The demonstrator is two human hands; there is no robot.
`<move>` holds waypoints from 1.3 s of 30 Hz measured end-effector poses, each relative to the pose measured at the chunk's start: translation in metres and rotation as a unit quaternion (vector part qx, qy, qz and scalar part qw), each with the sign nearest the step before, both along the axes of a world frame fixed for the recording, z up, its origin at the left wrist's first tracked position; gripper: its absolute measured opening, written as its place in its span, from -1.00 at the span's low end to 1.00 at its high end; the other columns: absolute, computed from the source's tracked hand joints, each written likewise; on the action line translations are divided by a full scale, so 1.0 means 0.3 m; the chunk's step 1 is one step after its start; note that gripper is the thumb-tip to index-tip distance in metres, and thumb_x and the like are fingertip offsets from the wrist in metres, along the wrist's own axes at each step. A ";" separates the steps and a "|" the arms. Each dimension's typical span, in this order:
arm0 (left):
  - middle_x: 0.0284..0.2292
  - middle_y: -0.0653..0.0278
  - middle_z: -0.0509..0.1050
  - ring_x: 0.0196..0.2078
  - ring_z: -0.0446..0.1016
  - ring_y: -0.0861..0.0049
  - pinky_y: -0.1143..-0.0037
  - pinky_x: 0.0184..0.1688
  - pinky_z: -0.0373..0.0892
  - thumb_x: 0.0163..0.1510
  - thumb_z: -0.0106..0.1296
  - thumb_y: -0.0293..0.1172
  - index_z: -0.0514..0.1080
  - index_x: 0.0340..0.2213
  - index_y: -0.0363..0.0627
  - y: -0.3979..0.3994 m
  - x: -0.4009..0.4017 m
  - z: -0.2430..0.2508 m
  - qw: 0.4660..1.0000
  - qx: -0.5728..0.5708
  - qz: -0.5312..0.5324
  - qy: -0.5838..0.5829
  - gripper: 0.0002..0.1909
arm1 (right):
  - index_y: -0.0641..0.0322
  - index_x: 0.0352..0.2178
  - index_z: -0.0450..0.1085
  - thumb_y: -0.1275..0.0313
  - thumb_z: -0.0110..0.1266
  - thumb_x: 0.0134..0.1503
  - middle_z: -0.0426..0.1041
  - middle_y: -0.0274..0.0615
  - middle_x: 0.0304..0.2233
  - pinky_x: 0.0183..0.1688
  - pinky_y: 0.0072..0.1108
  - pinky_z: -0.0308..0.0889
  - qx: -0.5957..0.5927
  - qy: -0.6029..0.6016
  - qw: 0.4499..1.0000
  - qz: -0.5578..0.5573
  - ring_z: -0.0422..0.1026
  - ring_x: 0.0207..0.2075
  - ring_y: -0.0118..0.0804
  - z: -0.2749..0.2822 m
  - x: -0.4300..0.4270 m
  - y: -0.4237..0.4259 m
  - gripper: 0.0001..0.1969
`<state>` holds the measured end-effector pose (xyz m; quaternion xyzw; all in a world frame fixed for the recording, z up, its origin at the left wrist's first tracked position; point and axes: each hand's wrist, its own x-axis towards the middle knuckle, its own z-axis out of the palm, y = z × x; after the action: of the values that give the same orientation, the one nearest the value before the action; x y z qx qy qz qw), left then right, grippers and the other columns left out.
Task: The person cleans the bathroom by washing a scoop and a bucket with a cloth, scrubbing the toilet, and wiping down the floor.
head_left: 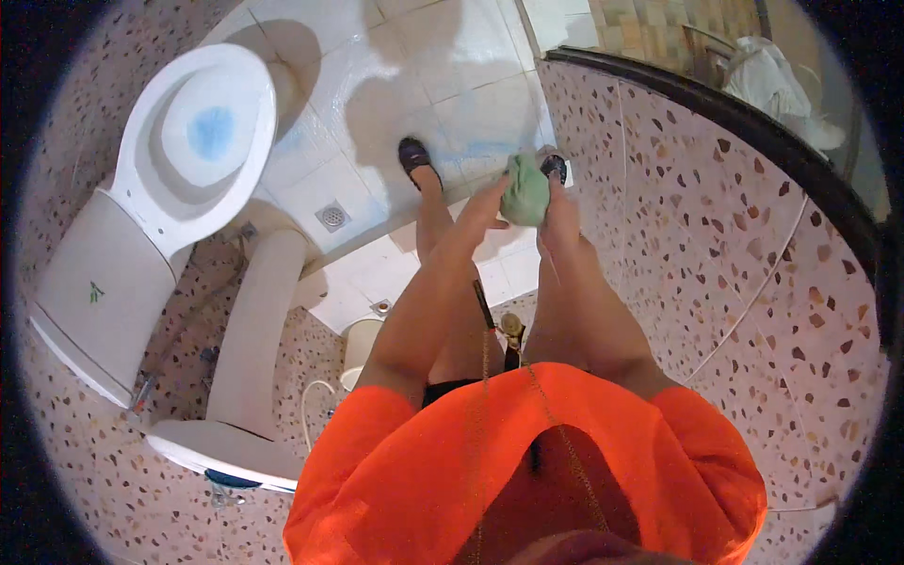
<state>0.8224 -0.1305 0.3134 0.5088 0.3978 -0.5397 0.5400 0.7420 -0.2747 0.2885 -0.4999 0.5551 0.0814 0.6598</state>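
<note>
A crumpled pale green cloth (525, 192) is held out in front of me, above the tiled floor. On its left side, my left hand (489, 207) grips it, some fingers partly hidden by the angle. My right hand (561, 215) holds the other side of the cloth, close above my dark right shoe (554, 168). Blue smears (487, 150) mark the wet-looking white floor tiles (473, 106) just beyond the cloth.
To the left stand a white toilet (244, 169) with its bowl open and blue inside, and a pedestal washbasin (258, 332). A floor drain (332, 216) lies near the raised tile edge. A pale bucket (361, 346) is beside my legs. Speckled wall (706, 233) rises at right.
</note>
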 end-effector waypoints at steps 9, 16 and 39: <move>-0.25 -0.05 0.36 -0.28 0.35 0.11 0.30 -0.14 0.22 -0.19 0.11 -0.05 0.33 -0.25 -0.25 0.493 0.023 -0.397 0.828 0.331 -0.274 -0.360 -0.45 | 0.17 -0.18 0.25 0.35 0.11 -0.14 0.31 0.08 -0.26 -0.15 -0.35 0.17 -0.480 0.119 0.804 0.330 0.26 -0.20 -0.02 0.042 0.017 -0.406 -0.56; -0.33 -0.06 0.39 -0.26 0.36 0.14 0.35 -0.20 0.26 -0.12 0.05 -0.14 0.37 -0.35 -0.32 1.152 -0.030 -0.309 0.625 0.294 -0.541 -0.481 -0.57 | 0.15 -0.13 0.19 0.41 0.19 -0.23 0.22 0.03 -0.20 -0.10 -0.38 0.17 -0.483 0.150 0.804 0.312 0.22 -0.16 -0.04 0.334 -0.109 -0.449 -0.44; -0.13 -0.10 0.29 -0.11 0.28 0.04 0.26 -0.07 0.19 -0.04 -0.17 0.08 0.22 -0.08 -0.21 1.437 -0.273 -0.117 0.786 0.288 -0.529 -0.141 -0.36 | 0.14 -0.14 0.19 0.33 0.24 -0.27 0.18 0.22 -0.09 -0.08 -0.28 0.21 -0.355 0.218 0.820 0.393 0.28 -0.14 0.14 0.490 -0.188 -0.400 -0.40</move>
<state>0.7405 0.3006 0.2783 0.8417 0.1228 -0.5235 0.0489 0.6857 -0.3948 0.4354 -0.8444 0.4312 0.2385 0.2101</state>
